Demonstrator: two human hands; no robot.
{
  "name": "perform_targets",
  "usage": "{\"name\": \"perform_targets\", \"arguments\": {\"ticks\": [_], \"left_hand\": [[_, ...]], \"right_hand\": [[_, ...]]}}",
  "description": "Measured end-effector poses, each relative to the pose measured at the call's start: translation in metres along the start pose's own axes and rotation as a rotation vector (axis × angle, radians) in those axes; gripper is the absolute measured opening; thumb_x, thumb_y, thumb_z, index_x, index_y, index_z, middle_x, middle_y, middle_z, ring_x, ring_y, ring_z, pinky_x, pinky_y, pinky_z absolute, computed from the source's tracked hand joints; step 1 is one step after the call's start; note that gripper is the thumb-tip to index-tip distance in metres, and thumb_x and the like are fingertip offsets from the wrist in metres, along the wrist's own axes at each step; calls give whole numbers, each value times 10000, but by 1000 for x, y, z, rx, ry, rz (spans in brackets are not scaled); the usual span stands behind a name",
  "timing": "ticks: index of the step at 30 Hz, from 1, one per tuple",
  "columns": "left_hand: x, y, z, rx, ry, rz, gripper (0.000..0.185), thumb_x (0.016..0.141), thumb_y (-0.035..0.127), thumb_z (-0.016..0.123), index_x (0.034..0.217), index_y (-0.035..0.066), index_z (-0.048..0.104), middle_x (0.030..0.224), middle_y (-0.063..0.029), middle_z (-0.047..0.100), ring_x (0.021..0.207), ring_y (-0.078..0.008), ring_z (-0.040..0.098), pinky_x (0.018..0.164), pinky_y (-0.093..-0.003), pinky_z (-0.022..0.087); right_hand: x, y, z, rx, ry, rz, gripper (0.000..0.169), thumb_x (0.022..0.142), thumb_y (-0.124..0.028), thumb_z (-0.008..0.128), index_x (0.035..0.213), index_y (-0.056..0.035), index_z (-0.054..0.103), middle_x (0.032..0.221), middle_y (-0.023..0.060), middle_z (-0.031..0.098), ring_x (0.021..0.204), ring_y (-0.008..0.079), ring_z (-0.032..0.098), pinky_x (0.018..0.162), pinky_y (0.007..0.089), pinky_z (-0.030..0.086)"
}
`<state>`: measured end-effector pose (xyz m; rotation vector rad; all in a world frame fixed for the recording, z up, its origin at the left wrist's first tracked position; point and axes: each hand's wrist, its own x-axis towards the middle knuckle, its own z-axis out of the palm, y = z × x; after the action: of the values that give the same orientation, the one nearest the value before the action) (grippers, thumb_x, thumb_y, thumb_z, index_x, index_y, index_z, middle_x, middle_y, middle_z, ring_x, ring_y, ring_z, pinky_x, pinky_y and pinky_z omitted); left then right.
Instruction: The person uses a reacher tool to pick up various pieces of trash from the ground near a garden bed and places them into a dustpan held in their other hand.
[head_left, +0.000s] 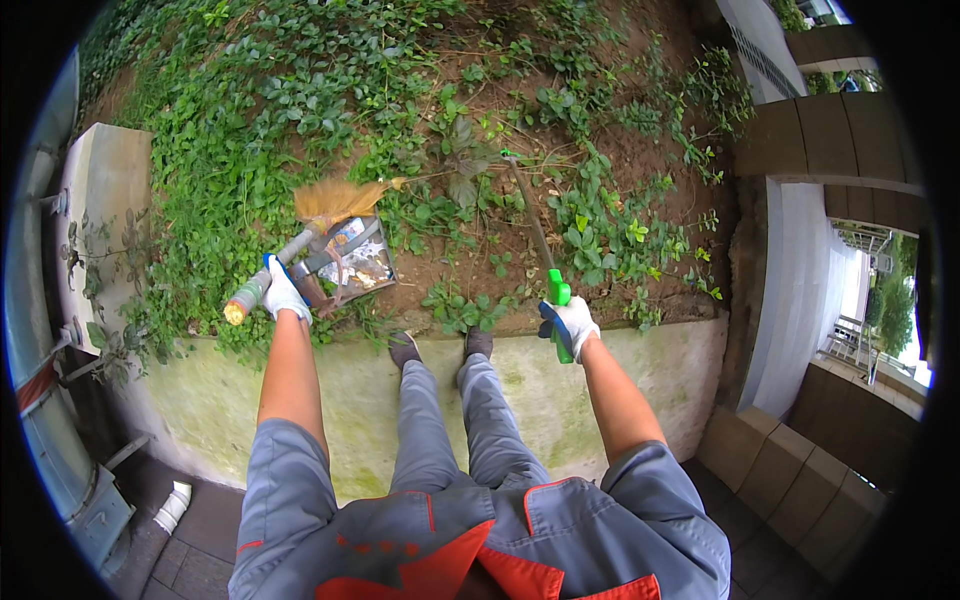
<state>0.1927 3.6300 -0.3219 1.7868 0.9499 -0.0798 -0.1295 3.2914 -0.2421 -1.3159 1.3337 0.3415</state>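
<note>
My left hand (286, 291), in a white glove with blue coating, grips the wrapped handle of a straw broom (294, 244). The broom's tan bristles (341, 197) fan out over the top of a dustpan (391, 262), which holds paper scraps and other litter (364, 259). Whether this hand also holds the dustpan's handle is hidden. In a matching glove, my right hand (571, 327) is closed around the green grip of a litter picker (556, 289). Its thin shaft (531, 210) reaches forward to green jaws (509, 154) low among the plants.
Leafy ground plants (315, 97) and bare soil (637, 45) spread ahead. My shoes (405, 349) are at the soil's edge, by a mossy concrete ledge (345, 405). A pale block (112, 225) and metal pipes (37, 300) flank the left; a tiled wall (840, 139) stands right.
</note>
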Motion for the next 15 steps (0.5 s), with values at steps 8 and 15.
{"name": "perform_targets", "arguments": {"ticks": [8,15], "left_hand": [[-29,22,-5,-56,-29,-20,510,742,460,664,1015,35,594,999,-67,590,822,-186,525,743,-343,428],[-36,20,4,-40,-13,-36,490,754,430,667,989,4,612,1009,-79,606,847,-187,536,815,-339,430]], "right_hand": [[-100,22,-60,-110,2,-44,215,808,-143,617,900,44,561,674,65,591,558,138,603,520,254,479],[-138,22,-80,-214,47,-111,265,787,-120,627,998,26,560,707,50,606,601,121,592,551,252,469]]}}
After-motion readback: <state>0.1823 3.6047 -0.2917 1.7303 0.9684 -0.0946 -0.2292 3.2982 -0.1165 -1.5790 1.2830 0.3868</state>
